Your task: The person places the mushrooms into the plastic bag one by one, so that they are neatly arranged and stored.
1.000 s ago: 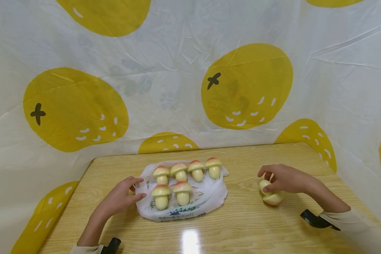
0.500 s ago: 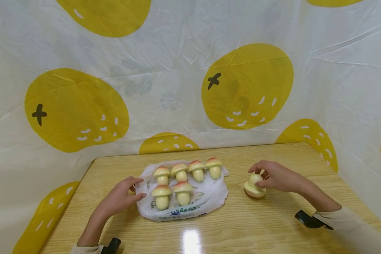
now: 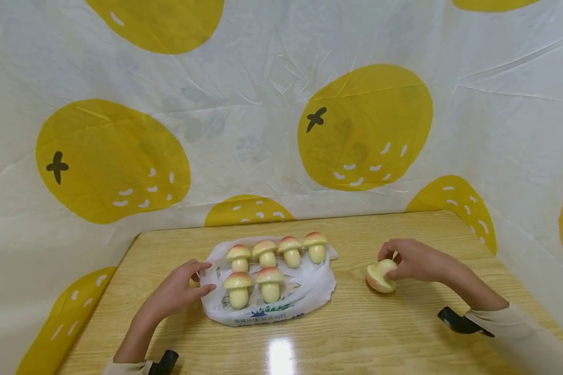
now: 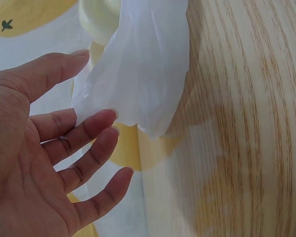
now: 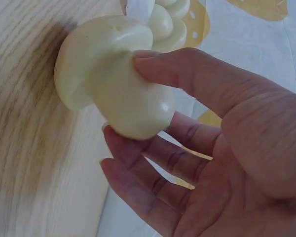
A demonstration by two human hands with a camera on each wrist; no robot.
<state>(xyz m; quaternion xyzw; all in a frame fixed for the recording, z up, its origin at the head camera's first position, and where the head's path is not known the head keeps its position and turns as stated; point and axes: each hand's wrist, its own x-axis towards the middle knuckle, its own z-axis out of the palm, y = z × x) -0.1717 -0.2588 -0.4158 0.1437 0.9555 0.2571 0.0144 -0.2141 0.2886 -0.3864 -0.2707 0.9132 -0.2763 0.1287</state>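
My right hand (image 3: pixel 419 263) holds a toy mushroom (image 3: pixel 377 276) by its stem, thumb on one side and fingers on the other. Its pale cap tilts down and to the left in the head view; in the right wrist view its underside and stem (image 5: pixel 133 101) are plain to see. My left hand (image 3: pixel 175 291) is at the left edge of a white plastic bag (image 3: pixel 309 297), fingers loosely bent and thumb apart. In the left wrist view the index finger passes behind the bag's edge (image 4: pixel 143 74). Several matching mushrooms (image 3: pixel 270 292) lie on the bag in two rows.
The bag lies flat on a wooden table (image 3: pixel 338 333), printed with green and blue marks. A white cloth with yellow fruit shapes (image 3: pixel 366 130) hangs behind the table and down its sides.
The right hand has carried the mushroom leftward, then slightly back right. The mushroom has turned, its cap swinging from lower right to lower left. The left hand and bag stay put.
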